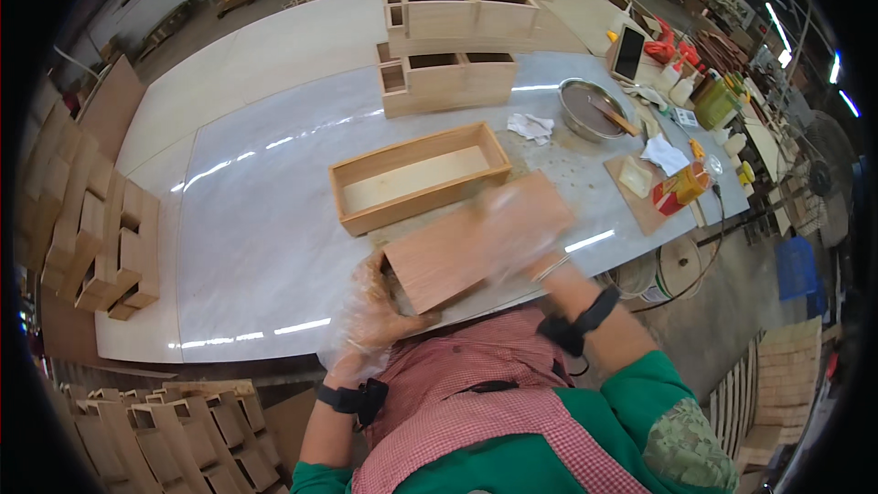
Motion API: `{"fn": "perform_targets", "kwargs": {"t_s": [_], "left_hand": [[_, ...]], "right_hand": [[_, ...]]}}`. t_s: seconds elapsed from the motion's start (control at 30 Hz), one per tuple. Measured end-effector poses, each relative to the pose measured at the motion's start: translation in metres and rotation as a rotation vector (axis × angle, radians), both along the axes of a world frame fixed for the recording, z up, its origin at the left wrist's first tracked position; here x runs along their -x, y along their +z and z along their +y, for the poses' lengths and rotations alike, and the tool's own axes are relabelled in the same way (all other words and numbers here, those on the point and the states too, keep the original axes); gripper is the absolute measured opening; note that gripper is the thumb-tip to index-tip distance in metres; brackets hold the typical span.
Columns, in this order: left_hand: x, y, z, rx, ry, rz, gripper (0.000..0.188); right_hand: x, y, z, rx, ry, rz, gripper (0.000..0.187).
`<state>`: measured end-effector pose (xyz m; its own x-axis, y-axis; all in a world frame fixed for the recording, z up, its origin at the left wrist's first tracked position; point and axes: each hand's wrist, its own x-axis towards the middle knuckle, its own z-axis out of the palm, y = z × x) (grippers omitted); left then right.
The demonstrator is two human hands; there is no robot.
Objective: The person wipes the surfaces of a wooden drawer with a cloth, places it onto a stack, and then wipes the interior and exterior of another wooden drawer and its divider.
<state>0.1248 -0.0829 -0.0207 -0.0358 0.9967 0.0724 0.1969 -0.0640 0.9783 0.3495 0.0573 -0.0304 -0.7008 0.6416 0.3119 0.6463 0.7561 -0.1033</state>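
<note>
A wooden box (448, 261) lies tilted at the table's near edge, one broad reddish face turned up. Its left end is gripped by my left hand (370, 306), which wears a clear plastic glove. My right hand (521, 233), gloved likewise, is over the right part of that face; motion blur hides its fingers and whatever they may hold. Just beyond stands an open rectangular wooden box (425, 204) with an orange-brown rim and a pale inside.
Stacked pale wooden drawer units (448, 82) rise at the far middle. To their right sit a metal bowl (576, 105) of brownish liquid with a brush-like handle, a crumpled white cloth (530, 127), and a red-yellow container (677, 187). Box stacks (101, 229) line the left.
</note>
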Motion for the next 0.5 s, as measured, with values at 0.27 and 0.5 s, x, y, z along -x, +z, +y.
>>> {"fn": "perform_targets", "kwargs": {"t_s": [0.27,0.5], "left_hand": [[-0.008,0.008,0.004,-0.059,0.028,-0.101,0.084],[-0.005,0.002,0.001,0.013,-0.04,-0.112,0.098]], "right_hand": [[-0.052,0.009,-0.028,-0.236,-0.233,-0.056,0.015],[-0.049,0.012,0.041,-0.152,-0.39,0.035,0.013]]}}
